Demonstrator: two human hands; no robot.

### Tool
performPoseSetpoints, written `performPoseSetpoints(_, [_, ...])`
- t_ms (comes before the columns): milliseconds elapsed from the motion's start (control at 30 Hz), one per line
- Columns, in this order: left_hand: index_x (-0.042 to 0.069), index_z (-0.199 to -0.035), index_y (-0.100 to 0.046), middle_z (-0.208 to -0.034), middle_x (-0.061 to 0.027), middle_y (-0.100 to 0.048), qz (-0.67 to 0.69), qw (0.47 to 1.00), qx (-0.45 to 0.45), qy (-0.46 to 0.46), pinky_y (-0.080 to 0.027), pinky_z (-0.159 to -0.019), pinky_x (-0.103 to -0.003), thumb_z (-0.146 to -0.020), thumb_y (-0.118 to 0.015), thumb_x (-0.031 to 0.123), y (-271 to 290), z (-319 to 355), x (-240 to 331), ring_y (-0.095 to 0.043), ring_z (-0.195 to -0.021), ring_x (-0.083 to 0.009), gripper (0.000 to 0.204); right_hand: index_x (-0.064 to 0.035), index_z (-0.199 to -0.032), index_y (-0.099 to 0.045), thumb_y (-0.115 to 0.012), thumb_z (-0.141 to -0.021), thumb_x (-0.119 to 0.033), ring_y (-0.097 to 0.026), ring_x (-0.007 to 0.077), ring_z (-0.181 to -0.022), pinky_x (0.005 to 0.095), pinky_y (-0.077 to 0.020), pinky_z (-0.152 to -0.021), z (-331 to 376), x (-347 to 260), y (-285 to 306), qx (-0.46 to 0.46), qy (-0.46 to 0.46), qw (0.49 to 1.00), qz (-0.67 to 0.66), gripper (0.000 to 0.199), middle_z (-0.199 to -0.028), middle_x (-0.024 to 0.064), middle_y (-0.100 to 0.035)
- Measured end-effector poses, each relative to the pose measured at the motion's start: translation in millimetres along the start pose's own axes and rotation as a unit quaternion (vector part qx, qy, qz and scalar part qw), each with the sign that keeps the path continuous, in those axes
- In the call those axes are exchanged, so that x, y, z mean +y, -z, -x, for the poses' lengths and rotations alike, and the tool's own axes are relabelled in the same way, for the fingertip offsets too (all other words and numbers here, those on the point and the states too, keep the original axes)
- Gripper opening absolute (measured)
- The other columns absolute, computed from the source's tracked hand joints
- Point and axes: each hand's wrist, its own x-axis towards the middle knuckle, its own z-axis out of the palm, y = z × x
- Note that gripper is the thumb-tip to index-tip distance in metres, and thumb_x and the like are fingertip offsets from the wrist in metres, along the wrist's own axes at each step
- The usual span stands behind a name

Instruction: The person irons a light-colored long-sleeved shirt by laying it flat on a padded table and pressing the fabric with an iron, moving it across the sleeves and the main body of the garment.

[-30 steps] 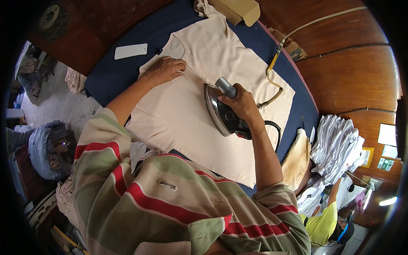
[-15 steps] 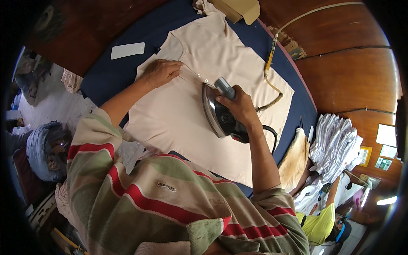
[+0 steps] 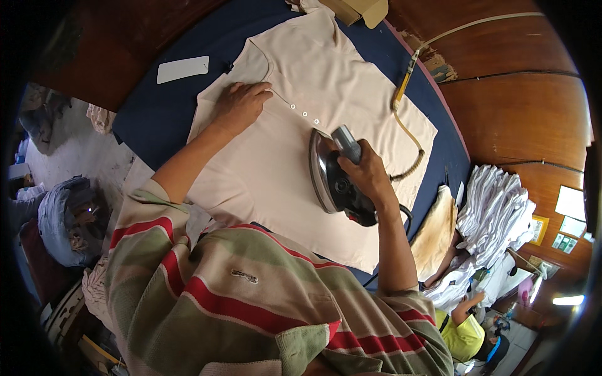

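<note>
A pale peach blouse [image 3: 288,182] lies spread on a dark blue ironing table [image 3: 150,106], its neckline at the far left and small white buttons down the placket. My left hand [image 3: 241,106] rests on it beside the neckline, its bent fingers closed on the placket edge above the buttons. My right hand [image 3: 369,168] grips the grey handle of a black steam iron [image 3: 335,185] with a shiny metal rim. The iron stands on the blouse just below the lowest visible button, its tip toward the placket. The palm side of my left hand is hidden.
A white card [image 3: 182,69] lies left of the neckline. An open cardboard box [image 3: 357,9] sits at the far edge. A hose [image 3: 411,135] hangs at right. Beyond the table's right end are a tan pad [image 3: 436,232], white garments [image 3: 495,203] and a person in yellow [image 3: 464,335].
The iron has slid a little right and nearer me, uncovering another button. My left hand has shifted slightly, its fingers more bent at the placket. The person in yellow has lowered an arm.
</note>
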Motion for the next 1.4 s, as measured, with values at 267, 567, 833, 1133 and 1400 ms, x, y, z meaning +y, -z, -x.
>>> performPoseSetpoints(267, [0.011,-0.106,-0.058,-0.114,-0.0004,-0.053,0.013,0.996,-0.024,0.083,-0.033,-0.097,-0.040,-0.081,-0.059,0.022,-4,0,36,-0.050,-0.108,-0.0184,0.028,0.0043,-0.098,-0.052,-0.063,-0.077,-0.025,-0.063,0.0382,-0.077,0.0403,-0.0469,-0.069,10,11,3,0.014,-0.023,1.000,0.002,0.037,-0.081,0.0262,-0.062])
performPoseSetpoints(567, [0.013,-0.104,-0.060,-0.112,0.0016,-0.055,0.069,0.994,-0.004,0.090,-0.033,-0.096,-0.040,-0.081,-0.058,0.017,4,1,23,-0.051,-0.108,-0.0182,0.024,0.0051,-0.099,-0.051,-0.061,-0.078,-0.027,-0.062,0.0416,-0.082,0.0449,-0.0469,-0.074,-32,-35,-23,-0.017,0.046,0.999,0.005,0.040,-0.083,0.0288,-0.061])
performPoseSetpoints(833, [0.013,-0.104,-0.060,-0.111,0.0000,-0.058,0.052,0.995,-0.022,0.076,-0.036,-0.094,-0.038,-0.087,-0.051,0.009,17,2,-18,-0.053,-0.108,-0.0207,0.019,0.0053,-0.096,-0.050,-0.060,-0.078,-0.027,-0.062,0.0421,-0.077,0.0460,-0.0477,-0.072,-54,-72,-38,-0.034,0.063,0.996,0.043,0.038,-0.080,0.0282,-0.062])
performPoseSetpoints(1133, [0.014,-0.107,-0.060,-0.113,0.0001,-0.058,0.076,0.991,-0.023,0.104,-0.035,-0.095,-0.037,-0.084,-0.056,0.010,15,1,-20,-0.052,-0.110,-0.0213,0.023,0.0064,-0.097,-0.050,-0.061,-0.077,-0.026,-0.062,0.0413,-0.080,0.0431,-0.0478,-0.074,-42,-55,-35,-0.024,0.044,0.999,0.015,0.040,-0.082,0.0289,-0.062])
performPoseSetpoints(1400, [0.014,-0.112,-0.059,-0.116,-0.0017,-0.057,0.074,0.993,-0.022,0.091,-0.037,-0.095,-0.037,-0.079,-0.060,0.011,15,-1,-23,-0.051,-0.111,-0.0216,0.033,0.0071,-0.098,-0.050,-0.061,-0.078,-0.027,-0.062,0.0413,-0.080,0.0436,-0.0472,-0.073,-44,-73,-44,-0.011,0.060,0.998,-0.008,0.041,-0.080,0.0288,-0.062])
